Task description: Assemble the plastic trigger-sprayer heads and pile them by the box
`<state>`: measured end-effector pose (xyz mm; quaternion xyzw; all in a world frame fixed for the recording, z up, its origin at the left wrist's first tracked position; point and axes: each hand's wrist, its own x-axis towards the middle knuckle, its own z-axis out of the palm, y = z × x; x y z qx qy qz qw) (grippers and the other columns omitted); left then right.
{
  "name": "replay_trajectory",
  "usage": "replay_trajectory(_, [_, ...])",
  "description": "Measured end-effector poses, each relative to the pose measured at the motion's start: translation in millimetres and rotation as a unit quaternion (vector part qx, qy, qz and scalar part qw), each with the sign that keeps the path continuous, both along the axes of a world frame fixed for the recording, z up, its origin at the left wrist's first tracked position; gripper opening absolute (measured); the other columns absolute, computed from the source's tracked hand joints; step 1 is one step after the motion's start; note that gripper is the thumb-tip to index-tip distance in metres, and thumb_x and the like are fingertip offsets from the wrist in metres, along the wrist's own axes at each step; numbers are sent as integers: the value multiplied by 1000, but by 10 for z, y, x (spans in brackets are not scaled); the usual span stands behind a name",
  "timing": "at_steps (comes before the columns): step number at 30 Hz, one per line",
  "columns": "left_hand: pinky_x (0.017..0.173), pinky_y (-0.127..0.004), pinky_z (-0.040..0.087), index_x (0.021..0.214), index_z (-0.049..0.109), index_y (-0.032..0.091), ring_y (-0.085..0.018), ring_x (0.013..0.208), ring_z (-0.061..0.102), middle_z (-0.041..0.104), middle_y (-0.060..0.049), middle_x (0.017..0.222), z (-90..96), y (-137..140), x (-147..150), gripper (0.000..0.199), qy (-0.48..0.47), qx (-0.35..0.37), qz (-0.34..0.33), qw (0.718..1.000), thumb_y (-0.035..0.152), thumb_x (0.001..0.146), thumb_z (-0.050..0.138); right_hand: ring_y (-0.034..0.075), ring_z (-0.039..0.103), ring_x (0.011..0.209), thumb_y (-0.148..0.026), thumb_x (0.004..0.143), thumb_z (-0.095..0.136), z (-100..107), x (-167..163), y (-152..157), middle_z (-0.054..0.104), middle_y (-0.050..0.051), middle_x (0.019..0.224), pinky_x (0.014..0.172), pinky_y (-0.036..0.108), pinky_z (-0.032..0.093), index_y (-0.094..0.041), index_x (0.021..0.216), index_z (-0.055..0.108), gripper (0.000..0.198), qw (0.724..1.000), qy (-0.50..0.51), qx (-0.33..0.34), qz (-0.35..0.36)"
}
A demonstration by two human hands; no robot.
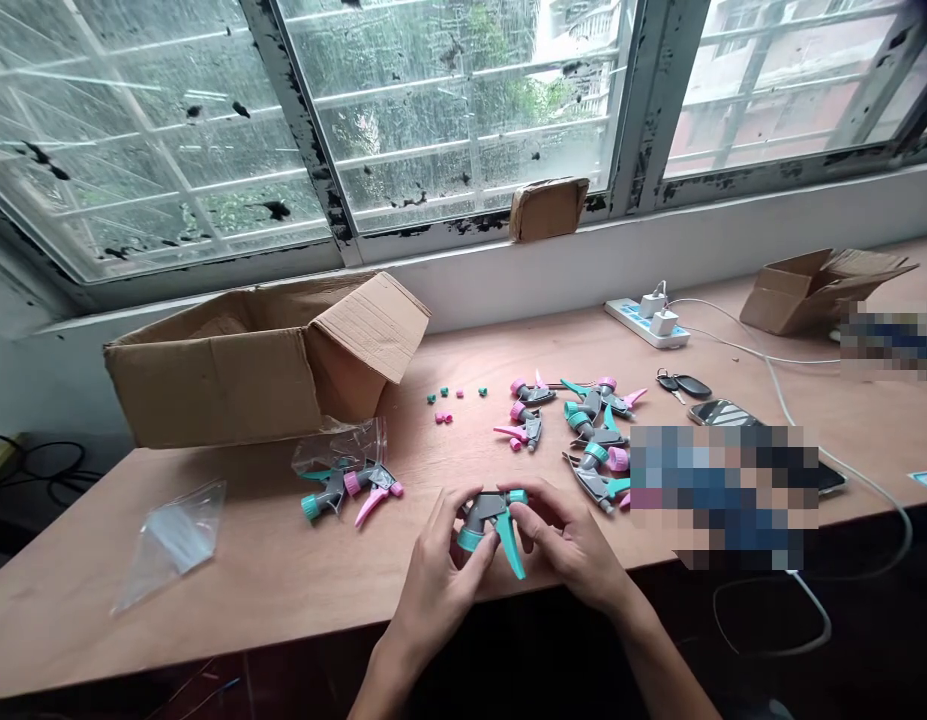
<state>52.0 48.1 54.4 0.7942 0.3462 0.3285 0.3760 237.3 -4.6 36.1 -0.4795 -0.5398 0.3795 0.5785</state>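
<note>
Between my two hands is a grey trigger spray head (487, 508) with a teal collar, trigger and nozzle cap. My left hand (448, 555) grips its body and collar, fingers behind and thumb in front. At the nozzle end, my right hand (560, 530) pinches the teal nozzle cap (518, 496). Several small teal and pink nozzle caps (444, 418) lie loose beyond my hands. To the right is a loose group of pink and teal spray heads (594, 435). Two more spray heads (369, 485) lie on the left beside a clear plastic bag (343, 447).
A large open cardboard box (212, 390) stands at the back left of the wooden table (283, 590). A flat clear bag (174, 540) lies front left. A power strip (647, 325), keys (684, 384), a phone (722, 412), white cables and a smaller box (800, 290) are on the right.
</note>
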Motion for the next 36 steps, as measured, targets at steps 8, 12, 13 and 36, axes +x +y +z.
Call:
replay_trajectory(8, [117, -45, 40, 150, 38, 29, -27, 138, 49, 49, -10, 146, -26, 3, 29, 56, 12, 28, -56, 998, 19, 98, 57, 13, 58, 58, -49, 100, 58, 17, -1, 20, 63, 0, 76, 55, 24, 47, -19, 124, 68, 40, 1000, 18, -3, -22])
replay_trajectory(12, [122, -47, 35, 149, 41, 30, -27, 143, 44, 48, -10, 148, -17, 5, 39, 51, 11, 47, -53, 997, 18, 101, 51, 13, 56, 57, -50, 99, 60, 5, 0, 38, 63, -1, 74, 53, 23, 46, -19, 123, 70, 41, 999, 10, -21, -30])
replay_trajectory(13, [122, -47, 35, 149, 42, 31, -27, 143, 44, 48, -9, 149, -18, 3, 41, 50, 11, 50, -52, 997, 19, 102, 51, 13, 55, 57, -50, 98, 61, -3, -1, 45, 63, 0, 74, 52, 23, 45, -19, 122, 70, 40, 999, 6, -24, -33])
replay_trajectory(36, [115, -40, 41, 158, 27, 22, -25, 135, 57, 62, -12, 142, -44, 31, 19, 66, -84, -124, 25, 988, 37, 100, 56, 13, 59, 53, -57, 97, 60, -55, -34, 87, 62, -4, 65, 49, 23, 45, -21, 113, 55, 40, 997, 72, -35, -10])
